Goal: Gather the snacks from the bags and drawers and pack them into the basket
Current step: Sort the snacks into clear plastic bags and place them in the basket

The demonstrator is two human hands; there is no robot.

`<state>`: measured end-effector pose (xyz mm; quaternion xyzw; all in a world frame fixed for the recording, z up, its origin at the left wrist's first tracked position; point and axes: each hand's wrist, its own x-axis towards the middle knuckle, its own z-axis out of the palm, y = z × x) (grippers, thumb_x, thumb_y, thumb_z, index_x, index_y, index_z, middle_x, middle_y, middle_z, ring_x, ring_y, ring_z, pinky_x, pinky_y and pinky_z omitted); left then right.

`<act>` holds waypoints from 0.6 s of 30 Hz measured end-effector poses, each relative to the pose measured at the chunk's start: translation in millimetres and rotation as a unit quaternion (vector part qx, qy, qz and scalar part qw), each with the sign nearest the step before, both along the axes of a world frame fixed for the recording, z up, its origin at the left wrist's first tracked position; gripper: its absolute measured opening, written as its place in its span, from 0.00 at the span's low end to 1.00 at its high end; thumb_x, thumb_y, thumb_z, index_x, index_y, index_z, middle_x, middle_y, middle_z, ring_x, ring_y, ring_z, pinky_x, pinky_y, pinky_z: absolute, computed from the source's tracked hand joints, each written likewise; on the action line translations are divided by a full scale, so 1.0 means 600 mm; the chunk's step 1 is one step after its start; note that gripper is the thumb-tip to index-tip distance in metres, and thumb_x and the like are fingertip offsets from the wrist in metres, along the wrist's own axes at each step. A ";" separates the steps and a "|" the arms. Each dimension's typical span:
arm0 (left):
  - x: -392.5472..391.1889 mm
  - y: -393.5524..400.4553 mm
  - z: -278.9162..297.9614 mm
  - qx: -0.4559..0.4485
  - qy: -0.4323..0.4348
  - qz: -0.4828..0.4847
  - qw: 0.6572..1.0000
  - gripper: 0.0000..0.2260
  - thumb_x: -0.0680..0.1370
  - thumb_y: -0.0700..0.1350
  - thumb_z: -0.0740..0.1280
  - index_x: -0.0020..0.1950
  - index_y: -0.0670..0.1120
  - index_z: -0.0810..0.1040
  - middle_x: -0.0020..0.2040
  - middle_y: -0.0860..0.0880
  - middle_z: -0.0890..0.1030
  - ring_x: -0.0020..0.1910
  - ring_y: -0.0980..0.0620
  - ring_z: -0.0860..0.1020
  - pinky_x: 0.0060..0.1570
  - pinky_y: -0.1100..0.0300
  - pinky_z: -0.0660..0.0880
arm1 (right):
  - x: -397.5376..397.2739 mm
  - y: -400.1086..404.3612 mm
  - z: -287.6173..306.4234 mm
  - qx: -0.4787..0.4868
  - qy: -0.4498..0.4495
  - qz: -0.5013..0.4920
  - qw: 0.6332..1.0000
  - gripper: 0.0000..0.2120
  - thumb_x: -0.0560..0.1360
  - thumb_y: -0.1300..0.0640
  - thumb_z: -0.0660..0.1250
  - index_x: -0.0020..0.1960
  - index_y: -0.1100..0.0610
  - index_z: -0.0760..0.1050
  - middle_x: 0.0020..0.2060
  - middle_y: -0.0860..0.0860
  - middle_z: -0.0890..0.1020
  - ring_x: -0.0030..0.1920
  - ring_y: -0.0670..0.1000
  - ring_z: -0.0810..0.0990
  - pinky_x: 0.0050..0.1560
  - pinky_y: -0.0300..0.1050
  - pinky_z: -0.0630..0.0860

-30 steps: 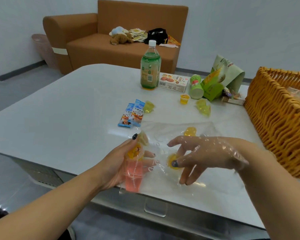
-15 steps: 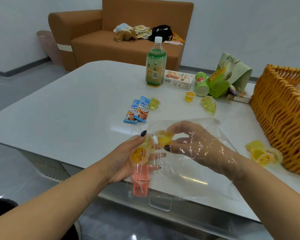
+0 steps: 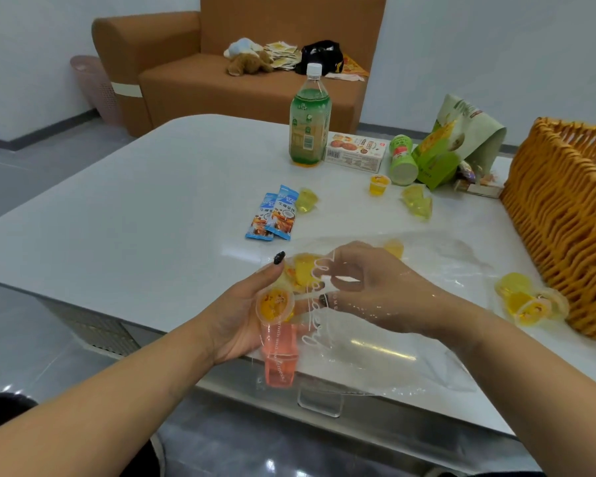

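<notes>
Hands at the table's (image 3: 124, 215) near edge: left hand (image 3: 252, 311) gripped the clear bag's (image 3: 375, 352) mouth along with jelly cups (image 3: 277, 304), right hand (image 3: 375, 287), inside the bag, curled its fingers round a yellow cup (image 3: 305, 270); basket (image 3: 565, 215) stood at the right edge

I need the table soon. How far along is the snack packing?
Early still. Done: many snacks are out on the table, including jelly cups beside the basket. In hand: the left hand holds the clear bag while the right hand reaches inside for more cups. Left: the bottle, biscuit box, blue packets and loose cups all remain outside the basket.
</notes>
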<state>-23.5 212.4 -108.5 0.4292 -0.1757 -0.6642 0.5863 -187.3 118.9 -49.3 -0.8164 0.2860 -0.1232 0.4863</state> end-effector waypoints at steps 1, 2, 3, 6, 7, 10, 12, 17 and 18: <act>0.001 -0.002 -0.001 0.001 0.000 0.006 1.000 0.21 0.75 0.55 0.63 0.60 0.42 0.80 0.56 0.36 0.82 0.48 0.41 0.84 0.51 0.43 0.79 | 0.000 -0.002 0.000 -0.001 -0.001 0.016 1.000 0.12 0.71 0.62 0.73 0.50 0.48 0.77 0.55 0.48 0.75 0.60 0.45 0.77 0.65 0.39 0.72; 0.003 -0.004 -0.004 0.000 0.003 0.014 1.000 0.22 0.75 0.57 0.62 0.58 0.43 0.82 0.56 0.36 0.82 0.48 0.40 0.83 0.50 0.43 0.79 | -0.001 -0.005 0.001 -0.002 0.000 0.029 1.000 0.15 0.72 0.61 0.72 0.56 0.50 0.77 0.56 0.45 0.76 0.60 0.43 0.76 0.65 0.36 0.70; 0.004 -0.006 -0.006 -0.003 0.007 0.020 1.000 0.23 0.76 0.58 0.60 0.56 0.43 0.84 0.56 0.35 0.82 0.48 0.40 0.83 0.49 0.43 0.80 | -0.001 -0.008 0.001 0.004 0.000 0.037 0.999 0.19 0.73 0.61 0.71 0.62 0.52 0.76 0.59 0.43 0.76 0.61 0.42 0.74 0.64 0.33 0.69; 0.006 -0.009 -0.009 -0.004 0.021 0.024 0.999 0.23 0.76 0.59 0.59 0.52 0.43 0.85 0.52 0.36 0.83 0.44 0.41 0.84 0.44 0.46 0.82 | -0.003 -0.010 0.002 0.035 0.015 0.045 0.998 0.27 0.72 0.58 0.72 0.70 0.53 0.70 0.65 0.44 0.74 0.67 0.43 0.71 0.66 0.35 0.67; 0.006 -0.009 -0.009 -0.005 0.020 0.014 1.000 0.23 0.76 0.58 0.60 0.53 0.43 0.86 0.52 0.36 0.83 0.45 0.41 0.84 0.45 0.47 0.81 | -0.002 -0.008 0.002 0.042 0.023 0.053 0.997 0.28 0.72 0.57 0.72 0.71 0.53 0.68 0.66 0.44 0.73 0.68 0.43 0.70 0.66 0.36 0.67; 0.005 -0.007 -0.007 -0.008 0.020 -0.016 1.000 0.20 0.79 0.55 0.59 0.55 0.44 0.85 0.58 0.36 0.81 0.51 0.40 0.83 0.48 0.47 0.81 | 0.003 -0.004 -0.002 0.019 0.043 0.079 0.996 0.31 0.72 0.51 0.73 0.72 0.46 0.66 0.68 0.43 0.72 0.66 0.43 0.73 0.67 0.41 0.69; 0.006 -0.006 -0.008 -0.016 0.029 -0.032 0.999 0.19 0.80 0.54 0.59 0.62 0.45 0.81 0.62 0.35 0.79 0.58 0.37 0.80 0.54 0.42 0.79 | 0.003 -0.001 0.001 0.003 0.041 0.090 0.995 0.31 0.70 0.47 0.74 0.68 0.34 0.65 0.64 0.38 0.72 0.61 0.44 0.76 0.63 0.42 0.74; 0.009 -0.008 -0.012 -0.001 0.051 -0.064 0.997 0.22 0.78 0.54 0.65 0.68 0.43 0.75 0.67 0.34 0.74 0.63 0.37 0.76 0.61 0.38 0.73 | 0.002 0.010 0.002 0.036 0.034 0.139 0.989 0.26 0.74 0.57 0.72 0.64 0.36 0.66 0.59 0.34 0.74 0.53 0.38 0.79 0.51 0.28 0.74; 0.010 -0.008 -0.009 0.003 0.048 -0.070 0.996 0.22 0.78 0.54 0.66 0.67 0.42 0.76 0.66 0.35 0.75 0.61 0.38 0.78 0.62 0.38 0.73 | 0.005 0.011 -0.003 0.050 0.032 0.138 0.989 0.26 0.74 0.59 0.71 0.66 0.40 0.66 0.61 0.40 0.75 0.54 0.39 0.80 0.52 0.29 0.75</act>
